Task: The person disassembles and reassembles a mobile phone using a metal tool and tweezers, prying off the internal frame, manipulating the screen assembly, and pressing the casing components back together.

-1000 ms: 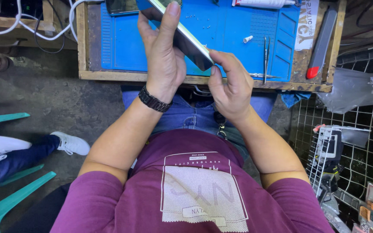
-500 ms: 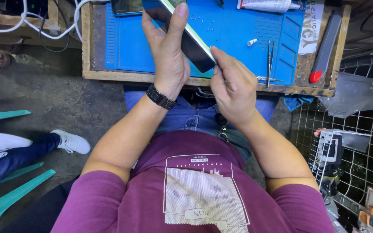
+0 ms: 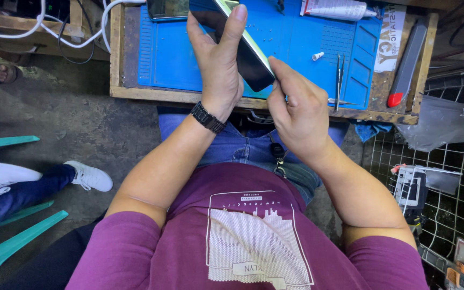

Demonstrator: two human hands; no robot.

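Observation:
My left hand [image 3: 218, 62] grips a black smartphone [image 3: 248, 56] with a pale green edge, holding it tilted over the blue work mat [image 3: 291, 48]. Fingers wrap the phone's back and the thumb lies along its edge. A black watch sits on that wrist. My right hand [image 3: 296, 110] is curled at the phone's lower corner, fingertips pressed against it; whether it holds a small tool is hidden.
The mat lies in a wooden tray table [image 3: 189, 96]. On it are tweezers [image 3: 338, 75], a white tube [image 3: 336, 8], a small white cap [image 3: 318, 55] and a red-tipped tool [image 3: 404, 64]. White cables [image 3: 55, 29] hang left. Another person's leg and white shoe [image 3: 87, 177] are left; a wire rack [image 3: 447, 177] right.
The view has shifted slightly down and closer. Both hands stay on the phone; my right hand has closed in tighter against its lower corner.

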